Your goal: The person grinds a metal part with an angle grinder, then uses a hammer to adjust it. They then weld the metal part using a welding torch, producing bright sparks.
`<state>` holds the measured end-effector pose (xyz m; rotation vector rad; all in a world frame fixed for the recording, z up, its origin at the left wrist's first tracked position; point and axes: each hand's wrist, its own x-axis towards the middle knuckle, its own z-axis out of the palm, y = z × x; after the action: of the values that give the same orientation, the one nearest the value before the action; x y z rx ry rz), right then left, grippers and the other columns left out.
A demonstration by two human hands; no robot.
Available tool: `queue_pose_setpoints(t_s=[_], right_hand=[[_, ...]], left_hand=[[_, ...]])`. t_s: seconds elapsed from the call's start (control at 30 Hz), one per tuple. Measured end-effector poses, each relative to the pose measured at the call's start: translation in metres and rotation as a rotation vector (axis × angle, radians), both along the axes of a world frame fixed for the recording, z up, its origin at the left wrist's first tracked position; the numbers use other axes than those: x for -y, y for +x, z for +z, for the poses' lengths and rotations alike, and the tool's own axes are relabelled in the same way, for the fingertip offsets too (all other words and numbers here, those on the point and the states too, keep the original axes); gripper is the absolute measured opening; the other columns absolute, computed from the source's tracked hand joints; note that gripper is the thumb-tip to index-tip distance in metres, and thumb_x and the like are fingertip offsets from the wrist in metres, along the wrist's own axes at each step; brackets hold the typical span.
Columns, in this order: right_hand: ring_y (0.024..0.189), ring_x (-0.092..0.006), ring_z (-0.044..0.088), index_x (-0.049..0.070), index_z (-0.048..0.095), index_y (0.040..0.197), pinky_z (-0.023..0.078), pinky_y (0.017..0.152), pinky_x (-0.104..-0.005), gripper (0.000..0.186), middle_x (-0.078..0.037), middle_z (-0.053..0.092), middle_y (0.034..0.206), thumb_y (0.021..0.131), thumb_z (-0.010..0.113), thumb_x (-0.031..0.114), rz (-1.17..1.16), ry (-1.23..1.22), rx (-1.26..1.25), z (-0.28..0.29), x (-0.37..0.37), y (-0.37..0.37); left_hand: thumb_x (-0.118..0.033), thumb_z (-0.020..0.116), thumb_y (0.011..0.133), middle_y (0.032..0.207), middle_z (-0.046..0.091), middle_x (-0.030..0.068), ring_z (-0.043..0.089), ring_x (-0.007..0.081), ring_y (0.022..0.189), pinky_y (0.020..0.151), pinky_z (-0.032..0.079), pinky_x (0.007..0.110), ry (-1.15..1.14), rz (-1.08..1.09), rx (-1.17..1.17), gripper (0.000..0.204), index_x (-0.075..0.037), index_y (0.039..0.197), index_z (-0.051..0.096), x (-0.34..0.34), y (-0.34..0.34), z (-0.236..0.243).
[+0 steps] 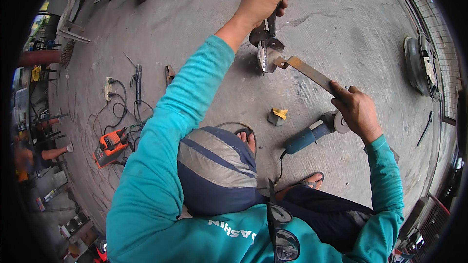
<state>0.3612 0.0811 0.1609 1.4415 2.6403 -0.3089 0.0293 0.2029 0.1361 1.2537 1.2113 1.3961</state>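
My left hand (263,2) is closed round the handles of dark locking pliers (263,35), held out ahead of me. Below their jaws is a small curved metal piece (266,59) with a bright, bare surface; the pliers appear clamped on it. In my right hand (358,111) is a flat, rusty brown metal bar (312,75) with a bent end and a hole. That bent end lies right beside the metal piece; whether they touch I cannot tell. Nearest below the right hand, a blue angle grinder (312,134) lies on the floor.
A small grey block with a yellow top (278,116) sits on the concrete floor. To the left are an orange welding machine (110,147), an electrode holder (138,80), a power strip (108,88) and tangled cables. Wheel rims (421,65) stand at right; a plastic chair (73,9) is far left.
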Motion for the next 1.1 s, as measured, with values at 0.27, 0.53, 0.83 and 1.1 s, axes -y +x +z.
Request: queue_pose_setpoints(t_s=[0.27, 0.53, 0.83, 1.1], right_hand=[[0.069, -0.0332, 0.069, 0.026, 0.058, 0.146, 0.057, 0.063, -0.0449, 0.054, -0.014, 0.063, 0.082, 0.093, 0.070, 0.026, 0.051, 0.017, 0.053, -0.021, -0.014, -0.010], [0.064, -0.0302, 0.068, 0.028, 0.063, 0.141, 0.055, 0.057, -0.0422, 0.052, -0.010, 0.059, 0.076, 0.090, 0.074, 0.028, 0.123, 0.142, 0.078, -0.017, -0.016, -0.021], [0.065, -0.0331, 0.068, 0.028, 0.061, 0.144, 0.054, 0.058, -0.0448, 0.055, -0.012, 0.063, 0.078, 0.090, 0.073, 0.024, 0.121, 0.086, 0.075, -0.023, -0.019, -0.020], [0.067, -0.0306, 0.067, 0.020, 0.070, 0.136, 0.053, 0.063, -0.0437, 0.052, -0.014, 0.066, 0.079, 0.085, 0.080, 0.018, 0.072, -0.006, -0.052, -0.020, -0.035, -0.024]], left_hand=[[-0.049, 0.079, 0.090, 0.066, 0.067, 0.0053, 0.068, 0.0147, 0.060, 0.058, 0.059, 0.030, 0.058, -0.063, -0.063, 0.047, -0.005, 0.076, 0.068, 0.021, -0.003, 0.004], [-0.036, 0.073, 0.099, 0.073, 0.067, 0.0024, 0.064, 0.0118, 0.065, 0.061, 0.054, 0.029, -0.067, -0.106, -0.040, 0.034, -0.002, 0.093, 0.072, 0.026, -0.012, 0.009], [-0.041, 0.077, 0.094, 0.069, 0.067, 0.0025, 0.063, 0.0119, 0.062, 0.059, 0.052, 0.029, -0.110, -0.083, -0.181, 0.039, -0.003, 0.089, 0.074, 0.020, -0.010, 0.010], [-0.046, 0.076, 0.094, 0.070, 0.068, 0.0019, 0.062, 0.0115, 0.063, 0.059, 0.051, 0.030, -0.059, -0.119, -0.173, 0.043, -0.003, 0.086, 0.073, 0.018, -0.021, -0.003]])
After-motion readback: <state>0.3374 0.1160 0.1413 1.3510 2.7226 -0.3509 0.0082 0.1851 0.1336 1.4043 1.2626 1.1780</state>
